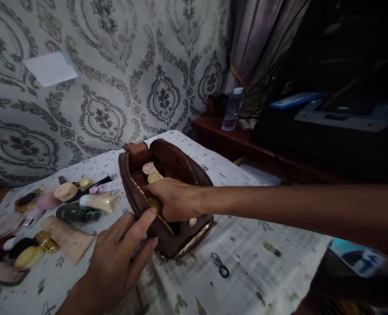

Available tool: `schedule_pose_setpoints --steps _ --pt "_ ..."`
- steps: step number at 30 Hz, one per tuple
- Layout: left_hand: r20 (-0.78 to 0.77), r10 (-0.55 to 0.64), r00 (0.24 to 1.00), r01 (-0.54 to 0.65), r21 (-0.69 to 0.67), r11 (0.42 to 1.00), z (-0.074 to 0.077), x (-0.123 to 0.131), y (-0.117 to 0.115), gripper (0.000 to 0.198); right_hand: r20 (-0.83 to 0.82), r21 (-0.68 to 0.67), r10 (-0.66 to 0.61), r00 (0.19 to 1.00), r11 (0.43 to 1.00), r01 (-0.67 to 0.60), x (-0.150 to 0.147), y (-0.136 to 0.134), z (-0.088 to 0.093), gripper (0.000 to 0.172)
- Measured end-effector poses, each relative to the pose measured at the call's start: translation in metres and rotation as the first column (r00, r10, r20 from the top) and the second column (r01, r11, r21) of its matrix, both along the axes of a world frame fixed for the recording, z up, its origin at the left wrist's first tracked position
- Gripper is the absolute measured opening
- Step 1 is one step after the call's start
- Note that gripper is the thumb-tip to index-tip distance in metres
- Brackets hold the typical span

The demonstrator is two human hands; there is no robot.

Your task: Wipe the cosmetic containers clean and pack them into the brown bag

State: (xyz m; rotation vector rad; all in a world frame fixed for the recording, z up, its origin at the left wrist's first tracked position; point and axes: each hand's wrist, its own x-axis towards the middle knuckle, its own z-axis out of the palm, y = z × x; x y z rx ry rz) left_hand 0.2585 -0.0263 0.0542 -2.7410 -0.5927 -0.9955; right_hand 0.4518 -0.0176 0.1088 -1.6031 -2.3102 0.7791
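A brown zippered cosmetic bag (133, 186) stands unzipped on the cloth, its brown lining showing. My right hand (176, 199) reaches down into it from the right. The fingers are hidden, so I cannot tell whether they hold anything. Beside that hand, inside the bag, show a pink round-topped item (149, 168) and a pale yellow item (155, 176). My left hand (118, 249) is at the bag's near left side, index fingertip at the zipper edge and thumb lower by the outer wall. A gap shows between thumb and index finger, with nothing visibly held.
Left of the bag lie several cosmetics, among them a beige tube (67, 238), a dark green bottle (77, 213) and a cream tube (100, 202). A patterned white cloth (246, 267) covers the surface. A water bottle (232, 109) stands on a reddish wooden table (210, 131) behind.
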Motion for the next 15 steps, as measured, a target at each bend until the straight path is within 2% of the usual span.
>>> schedule_pose_setpoints --steps 3,6,12,15 --pt "-0.002 -0.012 1.000 0.012 -0.014 1.000 0.001 0.002 0.000 0.030 0.097 -0.034 0.033 0.995 0.999 -0.030 -0.002 0.001 0.000 0.025" --pt "-0.016 -0.019 1.000 0.019 -0.003 1.000 0.002 0.004 0.000 0.029 0.184 0.024 0.101 0.978 0.994 -0.108 -0.003 0.006 -0.001 0.013" --pt "-0.050 -0.024 0.998 0.024 -0.003 1.000 0.000 0.001 0.003 0.032 0.240 0.128 0.155 0.958 0.973 -0.190 -0.011 0.018 -0.016 0.019" --pt "-0.041 -0.008 0.999 0.008 0.003 1.000 -0.001 0.002 0.003 0.031 0.245 0.136 0.162 0.956 0.970 -0.200 -0.014 0.020 -0.016 0.020"
